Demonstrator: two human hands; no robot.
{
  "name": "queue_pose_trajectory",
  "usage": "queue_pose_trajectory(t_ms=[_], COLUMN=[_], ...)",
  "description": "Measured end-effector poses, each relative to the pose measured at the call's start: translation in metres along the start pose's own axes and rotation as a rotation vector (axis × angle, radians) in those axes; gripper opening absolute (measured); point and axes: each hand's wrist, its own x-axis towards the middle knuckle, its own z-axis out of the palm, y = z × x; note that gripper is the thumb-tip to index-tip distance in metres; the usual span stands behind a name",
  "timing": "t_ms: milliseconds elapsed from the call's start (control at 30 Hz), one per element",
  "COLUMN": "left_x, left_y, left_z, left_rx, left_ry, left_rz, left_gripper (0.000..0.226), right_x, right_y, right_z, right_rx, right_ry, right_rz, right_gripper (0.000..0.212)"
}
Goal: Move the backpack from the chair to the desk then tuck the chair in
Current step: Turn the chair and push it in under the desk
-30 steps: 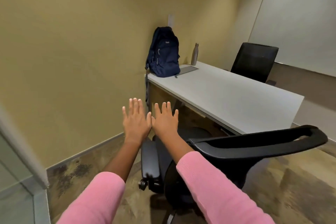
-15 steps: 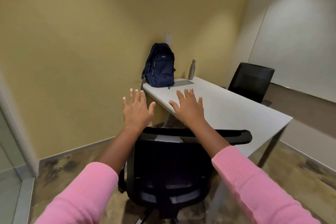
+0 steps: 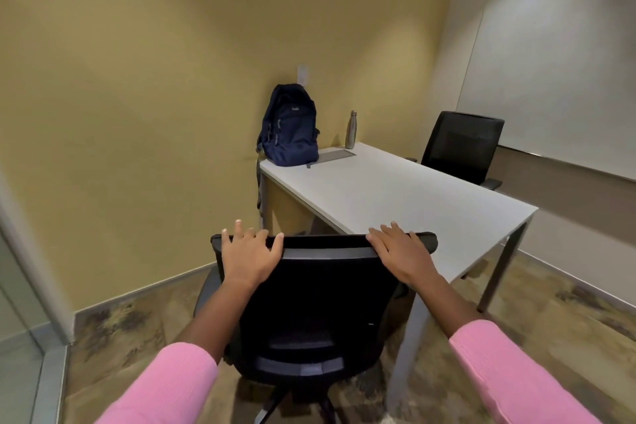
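A navy backpack (image 3: 290, 127) stands upright on the far left corner of the white desk (image 3: 395, 193), leaning against the yellow wall. A black office chair (image 3: 320, 299) stands in front of me at the desk's near left side, its back toward me. My left hand (image 3: 249, 256) lies over the left end of the chair's top edge, fingers curled over it. Over the right end of that edge lies my right hand (image 3: 401, 253), held the same way. The chair's seat is hidden behind its back.
A metal bottle (image 3: 351, 129) and a flat grey pad (image 3: 335, 155) sit near the backpack. A second black chair (image 3: 463, 146) stands across the desk. A desk leg (image 3: 407, 348) is just right of my chair. A glass partition (image 3: 20, 337) edges the left.
Both hands dropped from the air onto the chair's top edge and spread apart to its two ends. The chair back now faces me squarely, and the view has pulled back.
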Motion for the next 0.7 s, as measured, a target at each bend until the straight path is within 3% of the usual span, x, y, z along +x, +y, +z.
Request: queue_pose_trajectory(t_ms=[167,267,467,700], left_x=[0.009,0.018,0.031,0.046], left_y=[-0.009,-0.019,-0.039,-0.061], left_z=[0.003,0.001,0.002,0.0], left_rx=[0.017,0.036,0.05,0.022], left_ry=[0.011,-0.018,0.003,0.097], left_rz=[0.009,0.024,0.058,0.106], left_gripper=[0.045,0.045,0.043,0.082], right_x=[0.004,0.009,0.02,0.026], right_y=[0.006,0.014,0.003,-0.015], right_z=[-0.007,-0.011,-0.003,0.007], right_rx=[-0.059,-0.097,-0.113,-0.135], right_ry=[-0.119,-0.172,-0.132,-0.02], right_rz=[-0.197,-0.288,-0.343,-0.379], right_gripper=[0.075,0.072,0.085,0.101])
